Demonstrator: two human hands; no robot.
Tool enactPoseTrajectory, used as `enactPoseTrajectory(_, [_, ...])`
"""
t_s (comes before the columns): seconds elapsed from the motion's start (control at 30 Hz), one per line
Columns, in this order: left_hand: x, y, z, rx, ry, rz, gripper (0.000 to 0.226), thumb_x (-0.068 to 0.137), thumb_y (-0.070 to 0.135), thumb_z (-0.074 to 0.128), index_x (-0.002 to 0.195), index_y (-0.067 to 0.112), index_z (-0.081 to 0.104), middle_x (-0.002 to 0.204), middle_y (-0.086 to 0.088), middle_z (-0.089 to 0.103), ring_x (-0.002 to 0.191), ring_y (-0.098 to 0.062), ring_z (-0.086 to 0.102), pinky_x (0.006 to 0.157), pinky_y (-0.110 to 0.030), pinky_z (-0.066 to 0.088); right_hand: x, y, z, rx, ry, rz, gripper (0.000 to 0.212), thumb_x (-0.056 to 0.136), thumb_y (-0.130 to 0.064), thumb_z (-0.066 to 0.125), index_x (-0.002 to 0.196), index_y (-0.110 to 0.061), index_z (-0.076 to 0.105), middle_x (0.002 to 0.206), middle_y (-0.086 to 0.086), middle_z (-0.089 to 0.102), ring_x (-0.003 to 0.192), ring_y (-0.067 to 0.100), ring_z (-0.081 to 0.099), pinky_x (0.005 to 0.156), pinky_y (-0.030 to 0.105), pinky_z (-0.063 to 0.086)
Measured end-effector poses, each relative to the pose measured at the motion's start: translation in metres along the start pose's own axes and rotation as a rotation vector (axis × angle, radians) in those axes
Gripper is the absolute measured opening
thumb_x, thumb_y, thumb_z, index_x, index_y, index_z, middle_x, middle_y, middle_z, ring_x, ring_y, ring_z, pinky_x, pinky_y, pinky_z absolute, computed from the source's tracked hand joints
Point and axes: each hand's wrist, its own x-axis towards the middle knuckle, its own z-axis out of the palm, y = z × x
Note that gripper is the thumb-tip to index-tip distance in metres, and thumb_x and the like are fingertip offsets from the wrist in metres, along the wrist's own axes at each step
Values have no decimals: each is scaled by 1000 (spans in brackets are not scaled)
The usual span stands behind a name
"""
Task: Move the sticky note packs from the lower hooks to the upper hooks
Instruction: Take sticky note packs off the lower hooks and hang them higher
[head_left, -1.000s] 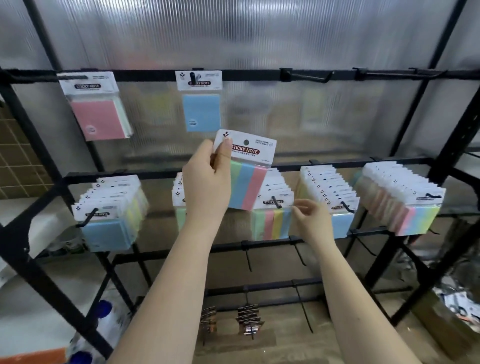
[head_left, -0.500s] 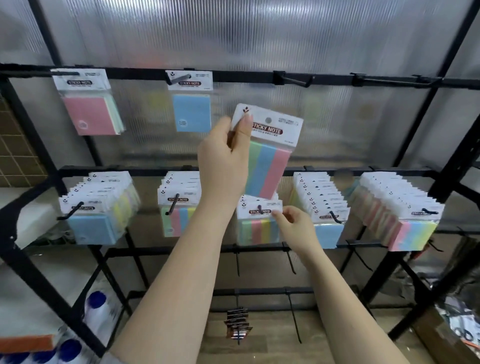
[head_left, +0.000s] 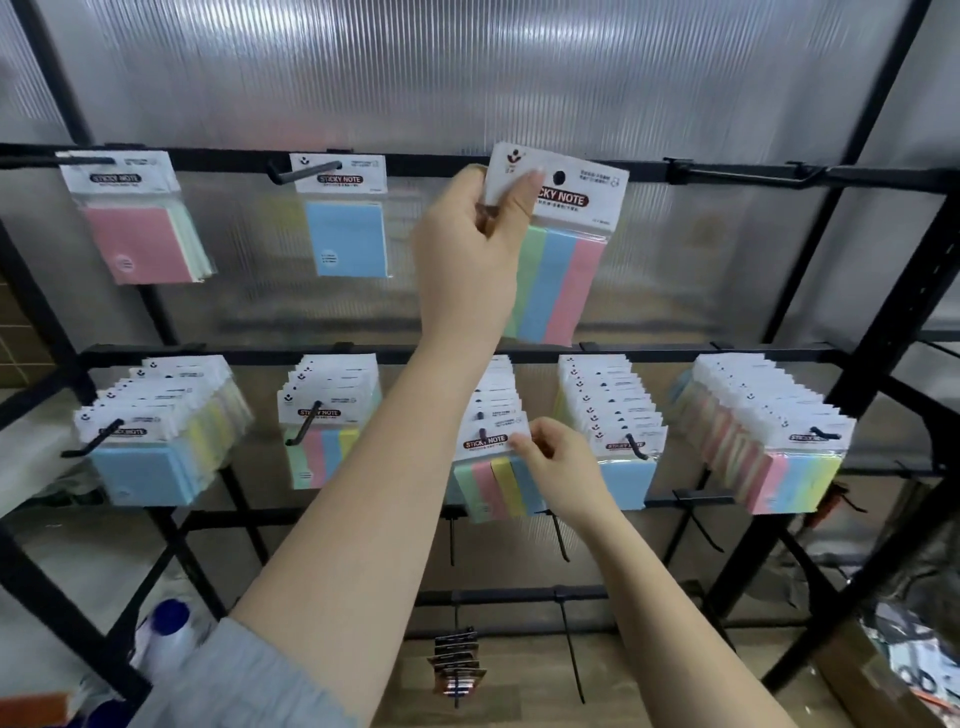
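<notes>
Head view: a striped sticky note pack (head_left: 558, 244) is pinched by its white header card in the left hand (head_left: 470, 244) and held up against the upper rail (head_left: 727, 174), tilted. The front pack (head_left: 493, 467) of the middle lower hook's stack is pinched at its header by the right hand (head_left: 558, 467). Two packs (head_left: 137, 218) (head_left: 343, 218) are hung on upper hooks at left; four further stacks are hung along the lower rail (head_left: 675, 353)
</notes>
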Motion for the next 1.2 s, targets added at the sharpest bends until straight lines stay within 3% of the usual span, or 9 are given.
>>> enactPoseTrajectory(0.07, [1,0,3,4,-1,4,27,92,28,60,75,8,55,66,10,60,60,-11,54,52,-24,40,0,-1,-2,-29,-5,-25,32,97,-26,51,66,-21,43,58,-11,38,55,4,35,53,18,27])
enactPoseTrajectory(0.27, [6,2,10,16,-17,16,30,92,24,60,67,13,49,54,17,45,51,4,45,49,-11,31,-3,-8,-6,-36,-40,-59,27,99,-28,46,81,-8,50,66,-8,46,61,7,40,55,20,31])
enactPoseTrajectory(0.5, [8,1,13,19,3,9,25,93,21,59,72,9,51,61,21,46,55,13,49,49,-6,34,-8,-18,-15,-5,-35,-128,33,98,-23,49,66,-27,41,55,-17,47,55,-3,42,55,12,34])
enactPoseTrajectory(0.63, [10,-6,14,21,-21,-3,28,93,22,59,67,15,48,57,18,45,52,9,48,48,-8,33,-12,-22,-24,88,-31,-120,34,97,-20,50,65,-25,43,56,-17,46,57,-1,40,56,14,32])
enactPoseTrajectory(0.73, [15,-15,16,31,-55,-21,29,93,23,58,68,16,48,58,15,46,51,7,46,49,-9,33,-12,-22,-34,165,20,-101,32,95,-20,52,65,-13,44,65,-3,46,66,11,43,63,28,34])
enactPoseTrajectory(0.83, [22,-27,18,33,-68,-45,28,94,26,57,69,16,49,60,14,47,52,7,45,50,-9,32,-11,-23,-45,245,99,-97,31,85,-30,51,69,-4,43,70,8,48,69,16,45,65,31,34])
enactPoseTrajectory(1.03, [37,-49,31,67,-77,-90,30,93,36,57,80,10,53,64,13,50,56,-1,44,50,-13,32,-8,-24,-71,418,300,-114,25,91,-5,51,66,-6,48,67,5,51,64,13,48,55,15,36])
enactPoseTrajectory(1.2, [51,-64,44,90,-45,-167,36,90,37,60,64,26,39,61,13,43,52,-1,36,46,-12,29,-1,-22,-84,502,393,-89,32,91,-3,49,61,-11,46,56,-4,51,50,4,47,46,11,34])
